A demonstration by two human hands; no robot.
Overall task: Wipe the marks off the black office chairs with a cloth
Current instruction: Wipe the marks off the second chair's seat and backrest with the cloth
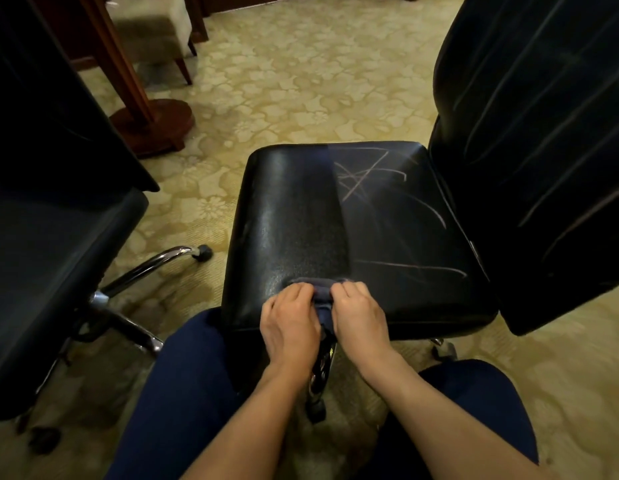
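Gripping a dark blue cloth between them, the left hand and right hand both have their fingers curled round its bunched folds, pressing it onto the near edge of the black seat. No brand or lettering can be read anywhere. The seat is a padded, rounded square of glossy, grained leatherette — pale chalky scribbles cross its right half, while the left half shines bare. Similar long streaks run down the tall backrest at the right. A second black chair stands to the left on a chrome leg, over cream carpet with a raised floral pattern.
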